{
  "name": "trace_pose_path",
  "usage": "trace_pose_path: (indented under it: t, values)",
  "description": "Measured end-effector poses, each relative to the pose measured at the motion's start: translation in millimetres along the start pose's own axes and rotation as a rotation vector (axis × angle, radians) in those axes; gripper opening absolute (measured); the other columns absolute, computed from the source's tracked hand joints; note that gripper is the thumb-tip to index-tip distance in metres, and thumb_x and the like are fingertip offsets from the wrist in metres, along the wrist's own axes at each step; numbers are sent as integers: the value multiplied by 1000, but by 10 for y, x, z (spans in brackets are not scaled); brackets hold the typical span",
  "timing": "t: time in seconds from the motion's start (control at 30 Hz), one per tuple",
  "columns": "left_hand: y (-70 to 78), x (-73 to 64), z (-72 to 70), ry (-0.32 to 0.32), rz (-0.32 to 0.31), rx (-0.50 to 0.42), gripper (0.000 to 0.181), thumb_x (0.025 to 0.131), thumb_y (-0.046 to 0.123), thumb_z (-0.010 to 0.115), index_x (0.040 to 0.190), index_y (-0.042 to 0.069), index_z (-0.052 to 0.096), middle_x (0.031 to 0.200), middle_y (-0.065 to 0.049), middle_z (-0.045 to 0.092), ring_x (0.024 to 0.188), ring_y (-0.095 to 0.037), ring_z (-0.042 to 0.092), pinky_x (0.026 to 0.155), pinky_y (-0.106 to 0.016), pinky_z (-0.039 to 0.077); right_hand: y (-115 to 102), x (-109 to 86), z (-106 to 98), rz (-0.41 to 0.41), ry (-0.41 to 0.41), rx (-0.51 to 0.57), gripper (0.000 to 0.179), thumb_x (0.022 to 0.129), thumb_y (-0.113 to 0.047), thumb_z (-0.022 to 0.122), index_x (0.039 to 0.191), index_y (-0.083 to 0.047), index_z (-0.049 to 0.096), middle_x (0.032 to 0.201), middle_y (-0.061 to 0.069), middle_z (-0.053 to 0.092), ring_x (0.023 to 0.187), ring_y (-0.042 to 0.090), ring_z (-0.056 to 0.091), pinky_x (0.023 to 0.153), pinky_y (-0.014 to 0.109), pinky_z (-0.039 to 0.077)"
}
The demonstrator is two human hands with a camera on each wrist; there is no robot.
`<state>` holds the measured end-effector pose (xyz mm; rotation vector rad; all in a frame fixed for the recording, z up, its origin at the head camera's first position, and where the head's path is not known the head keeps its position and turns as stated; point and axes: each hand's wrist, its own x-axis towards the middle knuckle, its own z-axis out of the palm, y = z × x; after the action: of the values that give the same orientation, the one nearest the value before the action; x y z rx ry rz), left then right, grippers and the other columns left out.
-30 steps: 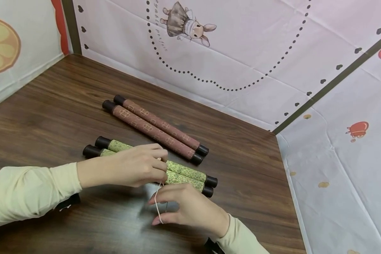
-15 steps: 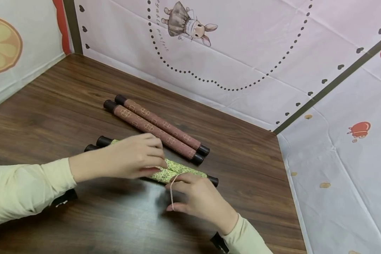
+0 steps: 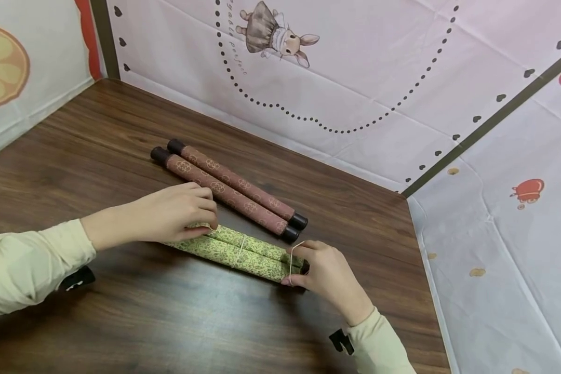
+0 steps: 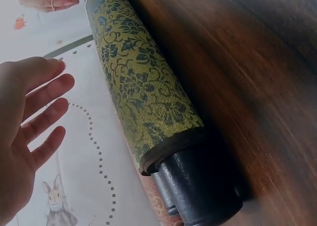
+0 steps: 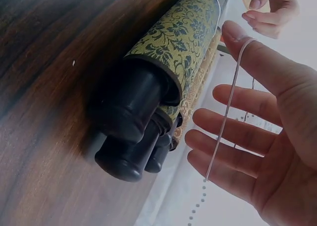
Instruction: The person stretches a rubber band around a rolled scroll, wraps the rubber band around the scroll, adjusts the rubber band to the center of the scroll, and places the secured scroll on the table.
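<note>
Two rolled scrolls (image 3: pixel 219 252) in green floral cloth lie side by side on the table, with black knob ends (image 5: pixel 131 99). A thin white elastic band (image 3: pixel 241 249) circles them near their middle. A second elastic band (image 5: pixel 225 112) is stretched over the thumb and fingers of my right hand (image 3: pixel 327 270), which is spread at the scrolls' right end. My left hand (image 3: pixel 177 213) hovers over their left part, its fingers loosely bent and nothing held between them in the left wrist view. It hides the left ends in the head view.
Two reddish-brown scrolls (image 3: pixel 224 189) with flower medallions lie parallel behind the green ones on the wooden table (image 3: pixel 168 322). Printed cloth walls (image 3: pixel 355 62) stand along the back, left and right table edges.
My hands have moved apart: the left up and leftward, the right rightward with the elastic band to the scrolls' end. The band around the green scrolls' middle has come into view.
</note>
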<state>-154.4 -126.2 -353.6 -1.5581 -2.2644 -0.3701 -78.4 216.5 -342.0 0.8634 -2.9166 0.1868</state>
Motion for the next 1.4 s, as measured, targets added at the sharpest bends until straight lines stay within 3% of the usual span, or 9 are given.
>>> trace_pose_path:
  t: [0.23, 0.4, 0.53, 0.7, 0.87, 1.03, 1.3, 1.4]
  values:
    - [-201, 197, 39, -136, -53, 30, 21, 80, 30, 78, 97, 19, 71, 98, 6, 70, 92, -14, 59, 80, -35, 50, 112, -29, 14, 36, 6, -12, 51, 65, -50, 86, 106, -22, 75, 104, -9, 71, 91, 10, 70, 74, 33, 59]
    - [-470, 415, 148, -269, -147, 6, 50, 85, 38, 73, 125, 10, 62, 123, -7, 64, 111, -25, 59, 94, -45, 53, 178, -52, 49, 38, 10, 9, 47, 67, -49, 85, 106, -24, 75, 104, -11, 68, 88, 9, 69, 71, 32, 58]
    - [-628, 520, 307, -384, -202, -11, 82, 82, 51, 73, 144, 4, 46, 140, -17, 52, 128, -35, 51, 105, -54, 46, 209, -58, 85, 44, 7, 17, 48, 66, -46, 87, 107, -25, 74, 104, -11, 67, 87, 9, 68, 70, 33, 57]
    - [-804, 543, 482, -491, -282, -71, 113, 73, 65, 74, 153, 0, 28, 155, -22, 36, 142, -42, 37, 115, -61, 33, 243, -64, 129, 66, -10, 36, 50, 66, -45, 87, 110, -26, 73, 104, -12, 64, 83, 8, 64, 67, 30, 55]
    - [-941, 499, 538, -522, -325, -109, 128, 62, 72, 75, 154, -2, 25, 157, -24, 34, 144, -45, 34, 116, -65, 26, 286, -61, 146, 88, -16, 37, 57, 64, -51, 85, 113, -26, 72, 106, -10, 63, 86, 8, 63, 70, 31, 55]
    - [-1031, 507, 557, -532, -325, -106, 127, 60, 72, 76, 152, -2, 29, 154, -24, 38, 142, -45, 37, 114, -66, 28, 345, -46, 132, 119, -23, 51, 59, 63, -53, 86, 113, -25, 72, 106, -9, 62, 86, 9, 63, 72, 32, 55]
    - [-1072, 524, 558, -476, -278, -68, 87, 76, 53, 77, 138, -2, 48, 133, -19, 56, 123, -39, 54, 102, -62, 44, 384, -15, 147, 126, -10, 97, 52, 66, -49, 86, 107, -20, 71, 103, -6, 59, 78, 8, 60, 71, 30, 53]
    - [-1069, 524, 592, -478, -270, -38, 78, 77, 41, 79, 134, -2, 49, 126, -18, 58, 116, -37, 57, 97, -59, 49, 399, -6, 155, 129, 7, 108, 51, 67, -48, 86, 105, -18, 70, 103, -6, 57, 76, 9, 59, 70, 29, 52]
